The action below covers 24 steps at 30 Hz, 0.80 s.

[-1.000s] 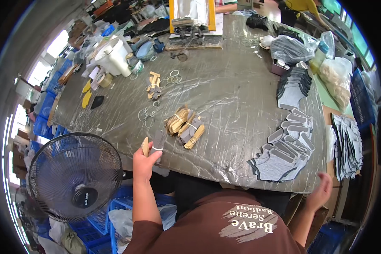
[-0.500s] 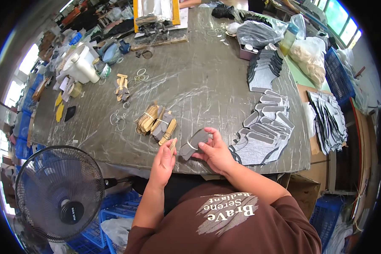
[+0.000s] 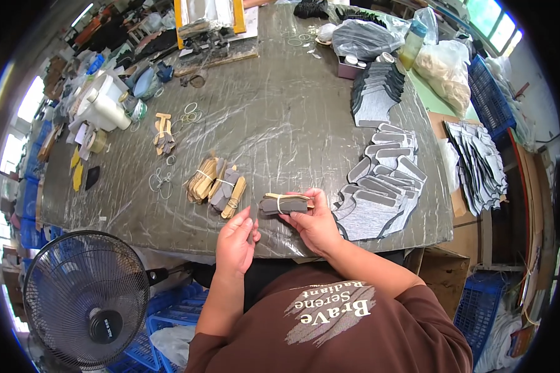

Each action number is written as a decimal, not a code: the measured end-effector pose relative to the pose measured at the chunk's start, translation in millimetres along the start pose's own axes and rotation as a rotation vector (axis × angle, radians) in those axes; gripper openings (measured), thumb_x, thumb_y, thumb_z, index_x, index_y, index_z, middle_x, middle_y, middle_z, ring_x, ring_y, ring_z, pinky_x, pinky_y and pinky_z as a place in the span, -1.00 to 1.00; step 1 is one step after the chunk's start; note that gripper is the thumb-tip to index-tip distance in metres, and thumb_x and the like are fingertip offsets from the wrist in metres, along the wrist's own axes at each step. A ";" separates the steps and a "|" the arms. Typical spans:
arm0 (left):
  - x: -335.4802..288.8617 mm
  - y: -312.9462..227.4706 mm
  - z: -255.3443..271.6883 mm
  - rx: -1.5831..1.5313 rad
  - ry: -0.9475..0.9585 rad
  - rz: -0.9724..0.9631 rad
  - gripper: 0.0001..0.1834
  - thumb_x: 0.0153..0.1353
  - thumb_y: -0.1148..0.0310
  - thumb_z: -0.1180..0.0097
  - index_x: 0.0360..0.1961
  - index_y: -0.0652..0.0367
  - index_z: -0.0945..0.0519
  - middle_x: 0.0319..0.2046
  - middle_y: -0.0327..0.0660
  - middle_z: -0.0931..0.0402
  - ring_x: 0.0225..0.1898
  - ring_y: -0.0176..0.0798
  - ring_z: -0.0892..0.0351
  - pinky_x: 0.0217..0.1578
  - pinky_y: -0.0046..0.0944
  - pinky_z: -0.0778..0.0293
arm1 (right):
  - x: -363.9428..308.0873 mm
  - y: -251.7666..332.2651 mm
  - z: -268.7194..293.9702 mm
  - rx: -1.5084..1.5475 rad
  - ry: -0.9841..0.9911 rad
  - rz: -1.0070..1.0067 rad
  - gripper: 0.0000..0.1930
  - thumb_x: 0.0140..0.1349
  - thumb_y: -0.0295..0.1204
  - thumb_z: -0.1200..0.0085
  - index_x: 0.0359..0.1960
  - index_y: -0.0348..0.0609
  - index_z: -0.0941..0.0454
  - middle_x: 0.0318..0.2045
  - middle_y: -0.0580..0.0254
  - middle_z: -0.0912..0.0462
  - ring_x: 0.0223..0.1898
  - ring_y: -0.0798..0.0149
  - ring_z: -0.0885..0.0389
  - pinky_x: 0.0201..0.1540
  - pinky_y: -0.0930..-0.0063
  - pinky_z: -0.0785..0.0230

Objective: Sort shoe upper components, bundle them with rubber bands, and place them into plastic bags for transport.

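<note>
My right hand (image 3: 317, 222) grips a bundle of grey and tan flat pieces (image 3: 286, 206), bound with a pale rubber band, its layered edge turned up. To its left, my left hand (image 3: 236, 244) pinches a small flat grey piece (image 3: 253, 216) between thumb and fingers, apart from the bundle. Just beyond the left hand lie more banded bundles on the table: a tan one (image 3: 201, 181), a grey one (image 3: 223, 189) and a narrow tan one (image 3: 234, 198).
Overlapping grey fabric cut-outs with dark edges (image 3: 379, 202) cover the table's right side. Farther left are a small banded bundle (image 3: 163, 133) and loose rubber bands (image 3: 191, 113). A black fan (image 3: 87, 298) stands near left. A yellow-framed device (image 3: 208, 25) sits at the back.
My right hand has turned the bundle from its flat grey face to its layered edge. The left hand's piece now shows grey rather than tan. The whole view has shifted slightly.
</note>
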State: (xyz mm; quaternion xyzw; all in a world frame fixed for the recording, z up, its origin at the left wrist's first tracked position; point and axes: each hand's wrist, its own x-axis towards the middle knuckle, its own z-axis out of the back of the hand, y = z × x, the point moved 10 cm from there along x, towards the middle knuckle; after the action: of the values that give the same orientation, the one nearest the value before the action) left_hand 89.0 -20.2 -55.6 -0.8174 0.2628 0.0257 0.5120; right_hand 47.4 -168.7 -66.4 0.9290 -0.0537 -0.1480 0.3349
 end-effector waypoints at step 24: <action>-5.1 -10.3 -33.6 0.491 0.013 -0.255 -0.79 0.18 0.61 -0.06 -0.14 0.36 -0.54 -0.34 -0.22 -0.55 -0.37 -0.52 -0.46 -0.33 -0.51 -0.41 | -5.5 -8.3 -16.6 -0.033 0.115 -0.177 -0.39 0.07 -0.77 0.04 0.20 -0.29 -0.12 -0.04 0.14 -0.39 -0.04 0.30 -0.45 0.01 0.50 -0.34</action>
State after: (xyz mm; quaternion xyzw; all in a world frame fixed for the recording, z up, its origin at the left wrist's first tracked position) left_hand 81.6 -43.2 -29.6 -0.6954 0.1593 -0.1089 0.6922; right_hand 47.4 -151.1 -58.2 0.9315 0.0503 -0.1246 0.3381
